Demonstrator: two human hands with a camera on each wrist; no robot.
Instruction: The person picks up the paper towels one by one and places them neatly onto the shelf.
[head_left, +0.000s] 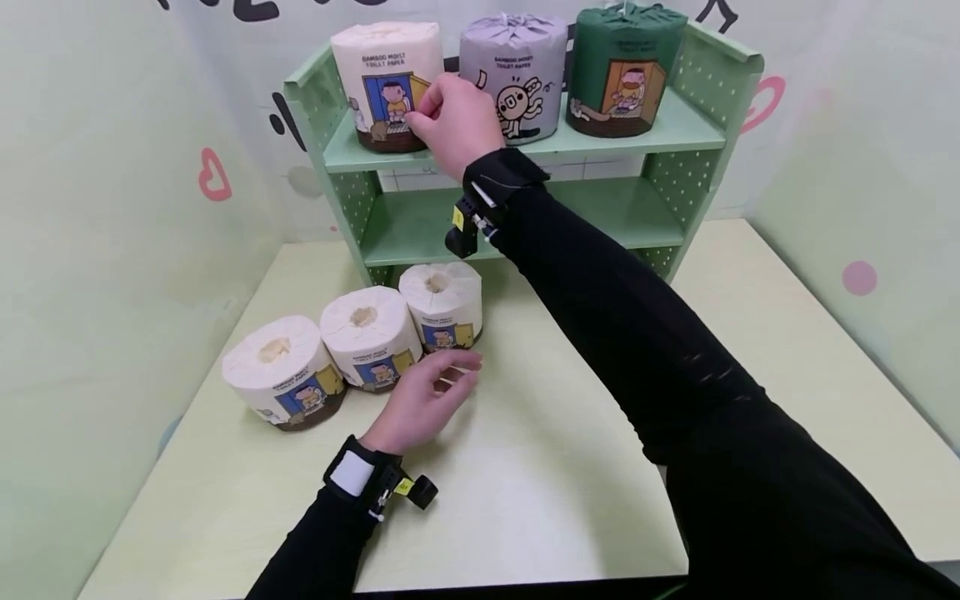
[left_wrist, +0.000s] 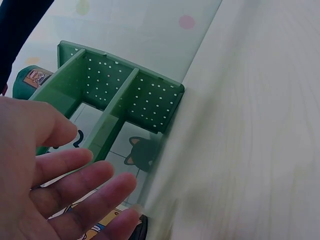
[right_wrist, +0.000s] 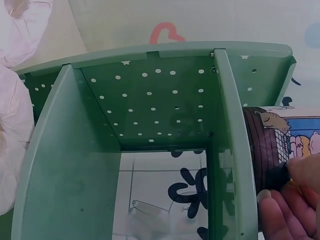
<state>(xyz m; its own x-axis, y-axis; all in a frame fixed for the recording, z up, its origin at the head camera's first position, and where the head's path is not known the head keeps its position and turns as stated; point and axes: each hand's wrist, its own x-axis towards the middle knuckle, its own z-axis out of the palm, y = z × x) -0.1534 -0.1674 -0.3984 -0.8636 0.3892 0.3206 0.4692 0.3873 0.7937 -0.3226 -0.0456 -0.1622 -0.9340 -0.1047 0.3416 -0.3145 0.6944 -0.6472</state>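
The far shelf (head_left: pixel 630 208) looks smooth and faintly glossy; its left roll (head_left: pixel 386 83) has matt paper, the table (head_left: pixel 540 475) matt wood grain.

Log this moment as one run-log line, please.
right hand: at white roll, top shelf | left hand: relaxed, near three white rolls, table | also top shelf: purple roll, green roll

From here I see pale walls (head_left: pixel 862 167), one with a mauve dot (head_left: pixel 859 278), around a light surface (head_left: pixel 555 500) and green shelf (head_left: pixel 645 212)
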